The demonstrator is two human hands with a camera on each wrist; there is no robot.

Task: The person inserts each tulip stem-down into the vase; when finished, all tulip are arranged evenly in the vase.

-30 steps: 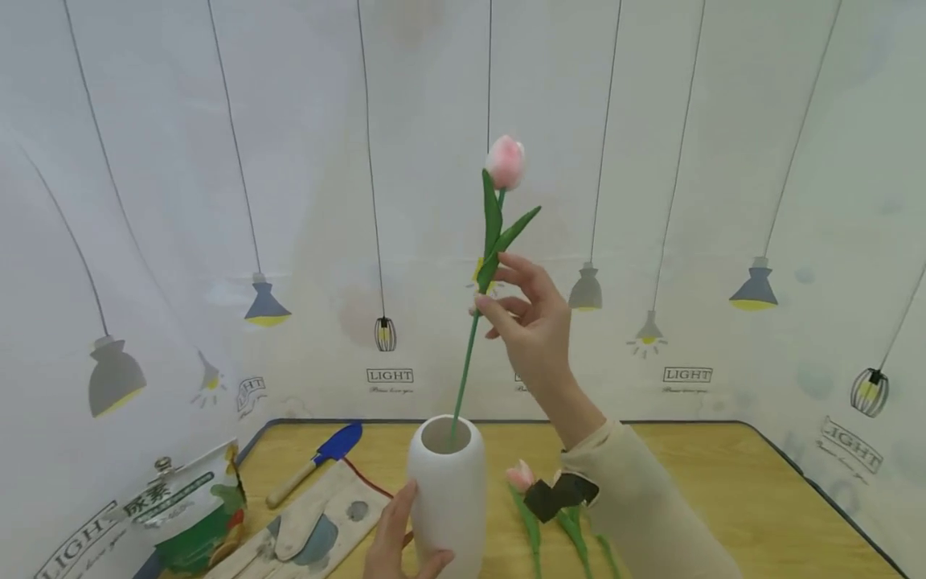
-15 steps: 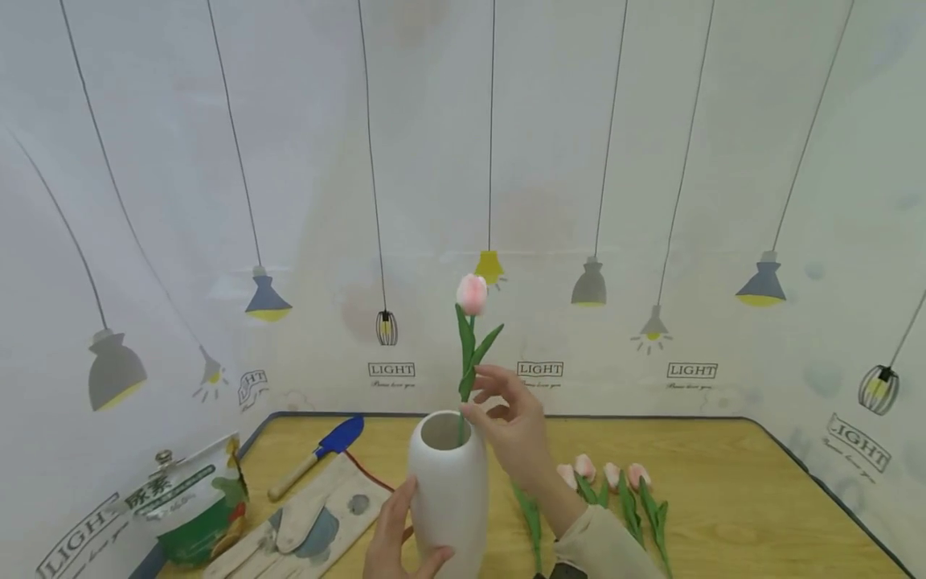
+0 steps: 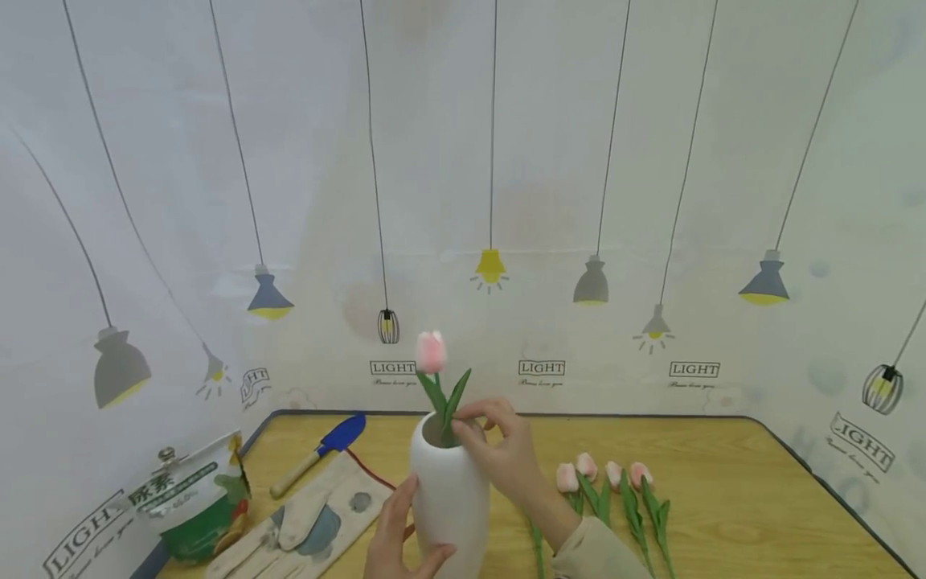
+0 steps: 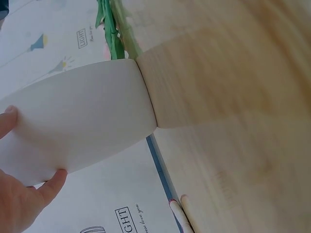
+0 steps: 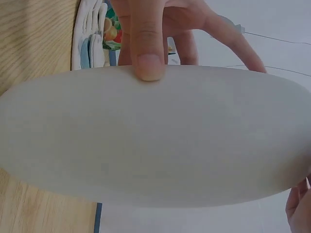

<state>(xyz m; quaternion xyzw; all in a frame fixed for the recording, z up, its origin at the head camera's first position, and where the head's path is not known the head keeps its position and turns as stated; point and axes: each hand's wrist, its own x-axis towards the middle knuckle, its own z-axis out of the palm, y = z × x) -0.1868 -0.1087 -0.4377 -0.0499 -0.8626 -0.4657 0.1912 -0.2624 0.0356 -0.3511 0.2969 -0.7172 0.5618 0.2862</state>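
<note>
A tall white vase (image 3: 452,507) stands upright on the table. Around its lower left side, the left hand (image 3: 394,543) grips it, with thumb in front. A pink tulip (image 3: 432,352) rises from the vase's mouth, its stem inside and hidden by the wall. At the rim, the right hand (image 3: 506,450) pinches the tulip near the base of its leaves. The right wrist view shows the vase (image 5: 155,136) filling the frame, the left hand's thumb (image 5: 147,43) pressing on it. In the left wrist view, fingers (image 4: 51,187) touch the vase's side.
Several pink tulips (image 3: 631,507) lie on the wooden table (image 3: 752,507) to the right. Left of the vase are work gloves (image 3: 311,523), a blue trowel (image 3: 343,434) with a wooden handle, and a green-and-white bag (image 3: 195,507) with a clip. A lamp-printed backdrop surrounds the table.
The right hand has lowered the tulip into the vase, bringing its leaves down to the rim. The bloom now leans left. The left hand stays on the vase.
</note>
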